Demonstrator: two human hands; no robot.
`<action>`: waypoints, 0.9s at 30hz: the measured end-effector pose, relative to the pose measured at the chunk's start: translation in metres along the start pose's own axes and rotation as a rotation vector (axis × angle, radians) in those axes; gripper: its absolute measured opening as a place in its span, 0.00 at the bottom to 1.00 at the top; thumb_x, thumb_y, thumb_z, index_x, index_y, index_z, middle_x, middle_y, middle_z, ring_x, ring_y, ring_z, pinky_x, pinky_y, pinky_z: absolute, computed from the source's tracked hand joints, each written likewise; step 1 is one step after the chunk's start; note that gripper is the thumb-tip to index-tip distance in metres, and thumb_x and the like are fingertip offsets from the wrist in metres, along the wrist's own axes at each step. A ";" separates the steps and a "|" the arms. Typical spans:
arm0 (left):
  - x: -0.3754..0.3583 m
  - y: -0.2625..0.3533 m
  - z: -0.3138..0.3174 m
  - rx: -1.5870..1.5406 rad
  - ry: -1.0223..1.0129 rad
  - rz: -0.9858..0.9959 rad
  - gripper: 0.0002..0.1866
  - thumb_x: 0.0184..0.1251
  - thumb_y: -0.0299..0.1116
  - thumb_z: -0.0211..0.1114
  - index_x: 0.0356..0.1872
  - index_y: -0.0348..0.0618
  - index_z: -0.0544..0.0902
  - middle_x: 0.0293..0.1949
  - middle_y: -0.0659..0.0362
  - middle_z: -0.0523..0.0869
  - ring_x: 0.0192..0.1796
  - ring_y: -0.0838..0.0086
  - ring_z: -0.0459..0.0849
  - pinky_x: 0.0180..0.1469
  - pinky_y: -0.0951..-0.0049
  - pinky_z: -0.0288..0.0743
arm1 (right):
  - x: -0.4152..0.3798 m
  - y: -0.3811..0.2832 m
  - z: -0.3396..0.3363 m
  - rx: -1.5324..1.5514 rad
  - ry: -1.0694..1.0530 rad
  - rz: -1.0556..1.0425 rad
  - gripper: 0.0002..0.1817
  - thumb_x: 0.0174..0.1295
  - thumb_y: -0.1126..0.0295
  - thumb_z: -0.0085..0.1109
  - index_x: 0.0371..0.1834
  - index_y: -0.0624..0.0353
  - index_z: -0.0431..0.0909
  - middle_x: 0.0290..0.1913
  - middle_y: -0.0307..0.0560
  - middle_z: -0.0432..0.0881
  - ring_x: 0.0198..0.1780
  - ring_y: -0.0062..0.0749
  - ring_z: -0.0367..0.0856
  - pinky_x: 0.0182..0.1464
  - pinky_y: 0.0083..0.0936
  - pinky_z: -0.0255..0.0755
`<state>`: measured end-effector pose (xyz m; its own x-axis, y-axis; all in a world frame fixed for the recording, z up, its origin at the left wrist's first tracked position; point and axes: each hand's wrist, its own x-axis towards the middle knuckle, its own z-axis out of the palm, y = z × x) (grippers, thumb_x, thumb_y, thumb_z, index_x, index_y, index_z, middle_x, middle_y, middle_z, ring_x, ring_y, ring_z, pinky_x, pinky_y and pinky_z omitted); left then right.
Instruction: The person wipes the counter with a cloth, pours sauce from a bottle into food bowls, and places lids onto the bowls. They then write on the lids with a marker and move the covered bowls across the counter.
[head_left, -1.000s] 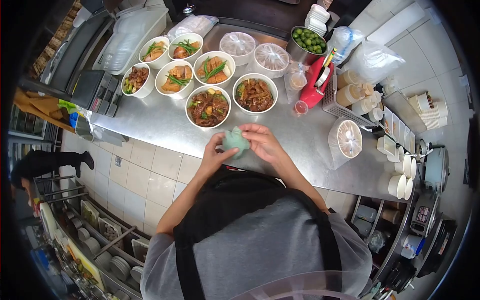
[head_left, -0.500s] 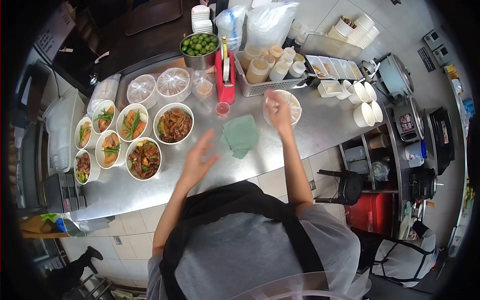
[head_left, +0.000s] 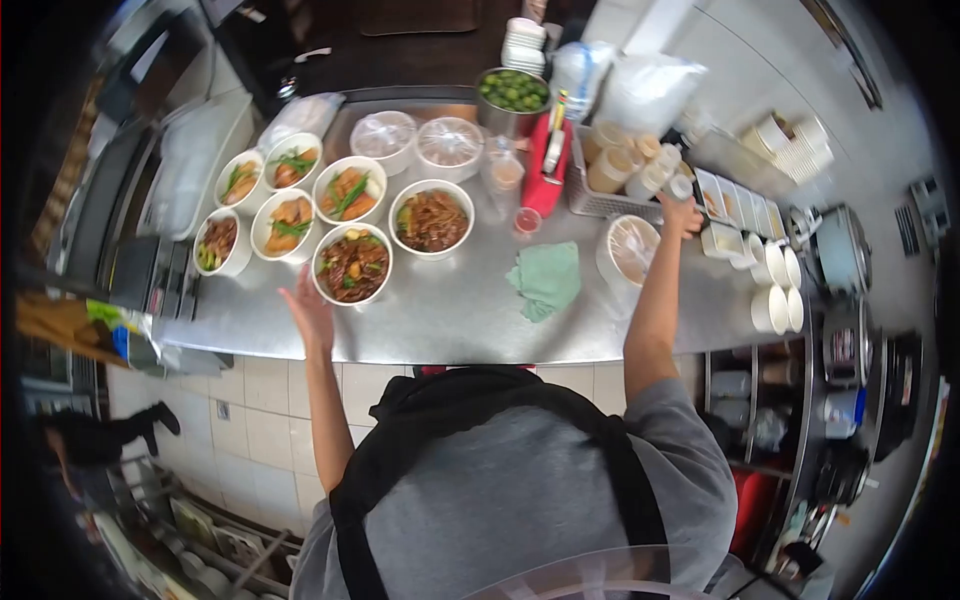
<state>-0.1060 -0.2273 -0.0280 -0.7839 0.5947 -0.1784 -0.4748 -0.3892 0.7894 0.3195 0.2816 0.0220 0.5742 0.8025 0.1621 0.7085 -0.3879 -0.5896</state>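
Note:
My left hand (head_left: 309, 312), fingers apart, is at the lower left side of a white bowl of dark meat and greens (head_left: 352, 266). At the basket's right corner, my right hand (head_left: 682, 216) is closed around a white-capped squeeze bottle (head_left: 680, 188). Just left of my right forearm stands a white bowl covered with clear plastic (head_left: 632, 250). Another open bowl of sliced meat (head_left: 432, 221) is at the middle left. Beside it are bowls topped with green beans (head_left: 350, 190) and a smaller bowl of meat (head_left: 217, 245).
A folded green cloth (head_left: 544, 281) lies mid-counter. Behind it are a red tape dispenser (head_left: 546, 170), a small red-filled cup (head_left: 527, 222), a pot of green limes (head_left: 513, 92) and a grey bottle basket (head_left: 600, 203). White cups (head_left: 769, 308) stand at the right.
My right hand has left the plastic-covered bowl and moved right to the squeeze bottle. My left hand has moved left to the meat bowl. The view has shifted, too.

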 end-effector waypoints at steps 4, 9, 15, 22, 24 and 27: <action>-0.038 -0.007 0.034 0.050 0.154 0.008 0.37 0.66 0.65 0.31 0.65 0.45 0.58 0.65 0.56 0.62 0.67 0.65 0.56 0.64 0.54 0.51 | 0.010 0.007 0.004 -0.016 0.081 -0.154 0.43 0.24 0.43 0.75 0.51 0.44 0.74 0.60 0.53 0.63 0.63 0.52 0.54 0.60 0.55 0.49; -0.075 -0.001 0.032 0.113 0.206 -0.109 0.36 0.65 0.66 0.34 0.64 0.49 0.61 0.62 0.54 0.63 0.66 0.59 0.58 0.61 0.53 0.56 | 0.024 0.013 0.012 -0.054 -0.040 -0.229 0.45 0.25 0.44 0.75 0.53 0.48 0.72 0.57 0.52 0.65 0.63 0.50 0.56 0.60 0.56 0.53; -0.076 0.001 0.009 0.306 0.102 -0.257 0.34 0.65 0.64 0.37 0.63 0.50 0.62 0.51 0.55 0.71 0.55 0.66 0.69 0.54 0.61 0.65 | -0.005 -0.005 -0.011 0.108 0.022 -0.153 0.38 0.30 0.60 0.73 0.49 0.45 0.64 0.59 0.53 0.61 0.65 0.50 0.54 0.63 0.57 0.47; -0.047 -0.014 0.020 0.000 0.071 -0.110 0.40 0.64 0.66 0.35 0.68 0.47 0.52 0.63 0.45 0.63 0.66 0.58 0.61 0.66 0.56 0.52 | -0.057 -0.019 -0.008 0.001 0.007 -0.419 0.41 0.28 0.53 0.74 0.53 0.47 0.70 0.70 0.68 0.32 0.72 0.58 0.25 0.65 0.63 0.30; -0.047 -0.026 0.034 -0.167 -0.032 -0.122 0.40 0.65 0.64 0.35 0.68 0.42 0.51 0.64 0.46 0.62 0.66 0.58 0.60 0.68 0.60 0.50 | -0.067 -0.031 -0.014 -0.085 0.082 -0.436 0.43 0.28 0.47 0.73 0.51 0.57 0.73 0.70 0.69 0.32 0.72 0.60 0.25 0.63 0.66 0.30; -0.056 -0.037 0.056 -0.076 -0.053 -0.010 0.42 0.66 0.63 0.34 0.68 0.36 0.48 0.66 0.51 0.59 0.69 0.64 0.55 0.69 0.63 0.46 | -0.062 -0.033 -0.014 -0.029 0.060 -0.416 0.36 0.27 0.49 0.75 0.41 0.59 0.79 0.71 0.65 0.41 0.72 0.61 0.28 0.63 0.67 0.29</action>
<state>-0.0220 -0.2071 -0.0146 -0.7575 0.6346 -0.1534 -0.5132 -0.4336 0.7406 0.2666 0.2384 0.0424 0.2592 0.8656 0.4284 0.8957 -0.0495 -0.4418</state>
